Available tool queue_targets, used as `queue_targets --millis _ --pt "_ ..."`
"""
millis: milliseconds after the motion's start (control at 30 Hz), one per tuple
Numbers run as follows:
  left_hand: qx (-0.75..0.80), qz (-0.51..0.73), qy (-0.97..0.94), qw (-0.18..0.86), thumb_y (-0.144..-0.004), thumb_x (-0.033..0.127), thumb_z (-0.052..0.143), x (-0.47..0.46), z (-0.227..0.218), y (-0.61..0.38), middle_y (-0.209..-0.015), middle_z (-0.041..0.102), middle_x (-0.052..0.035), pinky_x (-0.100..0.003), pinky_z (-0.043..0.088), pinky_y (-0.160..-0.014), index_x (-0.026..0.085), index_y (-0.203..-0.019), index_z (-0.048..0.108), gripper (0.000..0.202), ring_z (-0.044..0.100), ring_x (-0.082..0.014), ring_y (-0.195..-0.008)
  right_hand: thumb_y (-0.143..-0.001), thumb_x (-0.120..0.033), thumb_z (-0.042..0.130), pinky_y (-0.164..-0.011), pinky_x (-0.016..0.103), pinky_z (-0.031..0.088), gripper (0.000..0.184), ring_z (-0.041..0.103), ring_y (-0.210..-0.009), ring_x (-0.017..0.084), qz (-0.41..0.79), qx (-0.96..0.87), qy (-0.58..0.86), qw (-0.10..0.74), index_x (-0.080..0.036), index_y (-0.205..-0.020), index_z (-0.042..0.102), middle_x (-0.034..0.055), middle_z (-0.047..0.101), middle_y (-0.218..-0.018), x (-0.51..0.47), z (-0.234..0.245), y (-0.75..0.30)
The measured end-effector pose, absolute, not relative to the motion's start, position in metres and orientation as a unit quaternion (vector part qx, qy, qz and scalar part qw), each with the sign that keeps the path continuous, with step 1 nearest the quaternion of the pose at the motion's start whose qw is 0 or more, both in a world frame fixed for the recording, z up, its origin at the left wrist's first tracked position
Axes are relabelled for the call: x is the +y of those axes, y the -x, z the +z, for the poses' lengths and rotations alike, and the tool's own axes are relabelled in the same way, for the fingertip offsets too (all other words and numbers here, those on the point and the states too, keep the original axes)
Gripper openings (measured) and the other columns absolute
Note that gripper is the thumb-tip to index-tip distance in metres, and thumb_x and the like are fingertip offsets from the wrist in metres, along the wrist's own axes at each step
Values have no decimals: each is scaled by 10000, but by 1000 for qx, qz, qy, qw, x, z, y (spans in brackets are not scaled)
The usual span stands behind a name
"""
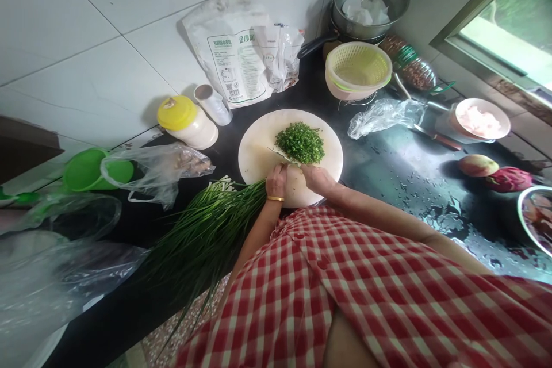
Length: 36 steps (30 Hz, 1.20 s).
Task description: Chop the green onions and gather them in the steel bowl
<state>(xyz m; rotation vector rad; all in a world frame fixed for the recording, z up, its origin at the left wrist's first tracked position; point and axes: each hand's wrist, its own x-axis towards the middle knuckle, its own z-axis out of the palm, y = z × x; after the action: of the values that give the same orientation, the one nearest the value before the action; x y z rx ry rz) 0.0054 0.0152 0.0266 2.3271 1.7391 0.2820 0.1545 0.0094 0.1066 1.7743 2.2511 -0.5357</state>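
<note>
A round pale cutting board [254, 149] lies in front of me with a heap of finely chopped green chives [301, 142] on it. My right hand [319, 180] is closed at the near edge of the heap, around what looks like the handle of a knife [280, 153]. Only a thin strip of the blade shows, pointing left. Close beside the blade, my left hand [276, 181] has its fingers curled together over the board; what they pinch, if anything, is hidden. A long bunch of uncut chives [207, 224] lies left of the board, some stalks reaching the left wrist.
Left stand a yellow-lidded jar [187, 123], plastic bags [155, 169] and a green container [86, 169]. Behind are a flour bag [233, 57] and a colander [359, 69]. Rightward are a crumpled bag [383, 117], another knife [440, 137], a bowl [483, 119] and dragon fruit [509, 179] on the wet counter.
</note>
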Motion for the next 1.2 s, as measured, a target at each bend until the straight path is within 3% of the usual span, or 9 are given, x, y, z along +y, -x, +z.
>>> queue_targets --millis 333,633,867,1200 --pt "594 111 -789 107 -919 173 333 17 29 -6 -1084 596 -87 -320 425 -903 213 -1193 539 345 505 -189 -1029 -894 -123 281 -637 284 403 316 599 -763 190 -164 780 -591 125 -131 -1119 503 134 612 -965 2 117 -151" --pt "556 220 -796 97 -898 145 400 18 16 -5 -1035 627 -73 -323 459 -853 202 -1161 555 311 538 -182 -952 -845 -90 349 -695 296 421 343 619 -848 228 -195 791 -558 159 -116 -1162 476 141 656 -924 16 125 -155" --pt "554 229 -795 90 -906 180 405 19 19 -6 -946 631 -73 -311 454 -843 196 -1149 569 293 534 -188 -932 -858 -93 346 -707 290 429 367 620 -890 223 -177 791 -557 182 -126 -1211 439 136 657 -963 30 115 -144" --pt "568 221 -787 98 -888 148 426 19 22 -7 -975 625 -70 -315 453 -809 202 -1127 577 287 532 -192 -912 -855 -94 348 -687 279 425 347 632 -851 214 -160 796 -557 174 -146 -1178 464 117 666 -932 17 126 -149"
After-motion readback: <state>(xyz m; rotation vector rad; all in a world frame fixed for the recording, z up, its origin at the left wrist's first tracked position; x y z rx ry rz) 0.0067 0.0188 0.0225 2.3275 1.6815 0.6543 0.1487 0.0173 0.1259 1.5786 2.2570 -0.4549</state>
